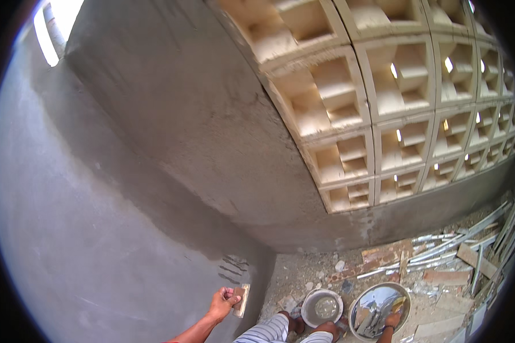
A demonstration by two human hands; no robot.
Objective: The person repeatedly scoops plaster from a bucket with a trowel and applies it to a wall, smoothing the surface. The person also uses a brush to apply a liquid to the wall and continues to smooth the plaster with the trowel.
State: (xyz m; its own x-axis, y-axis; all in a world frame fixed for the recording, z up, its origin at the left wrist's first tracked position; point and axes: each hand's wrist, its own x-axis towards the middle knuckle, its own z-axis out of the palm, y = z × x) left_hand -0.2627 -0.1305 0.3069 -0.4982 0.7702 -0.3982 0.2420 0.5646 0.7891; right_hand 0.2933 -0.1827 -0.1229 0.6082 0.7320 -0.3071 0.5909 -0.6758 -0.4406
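Note:
My left hand is closed around a small plastering float with a brown grip and a pale, worn board. It holds the float close to the lower part of the grey left wall, just below several dark wet streaks. My right hand reaches down into a wide round basin containing grey wet mortar. A yellowish piece shows by its fingers, which look closed; what they grip is too small to make out.
A round bucket with greyish contents stands between my legs, left of the basin. Rubble, boards and long pale strips litter the ground to the right. Cream ventilation blocks fill the upper right wall, above damp dark plaster.

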